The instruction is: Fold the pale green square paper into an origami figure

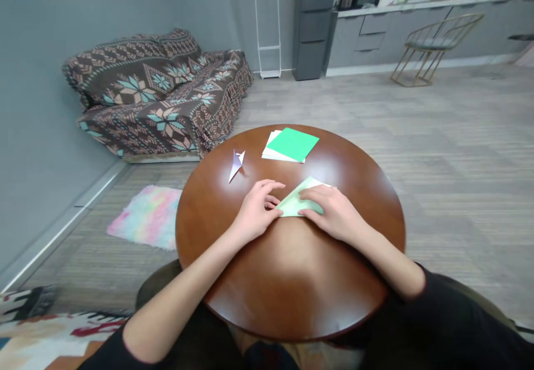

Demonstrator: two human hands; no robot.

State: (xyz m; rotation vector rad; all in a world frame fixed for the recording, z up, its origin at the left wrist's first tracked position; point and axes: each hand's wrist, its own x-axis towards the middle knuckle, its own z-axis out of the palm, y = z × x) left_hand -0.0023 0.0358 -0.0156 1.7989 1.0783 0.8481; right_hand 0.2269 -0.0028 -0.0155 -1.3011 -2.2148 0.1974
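- A round brown table (292,281) is seen in the centre of the frame, its top marked by glossy reflections.
- A patterned sofa (162,92) is set at the upper left, a pastel rug (146,217) at left, and a chair (434,43) before grey cabinets (386,30) at the upper right.
- On the table, a paper stack (292,144) topped in bright green is placed at upper centre, with a folded purple-white paper (236,165) to its left.
- The pale green paper (292,203) is held flat at mid-frame; its sharp corner is pointed lower left, its long axis slanted towards upper right.
- That corner is touched by the left hand (255,210), fingers curved and parted.
- The paper is covered at right by the right hand (334,211), thumb and fingers spread.
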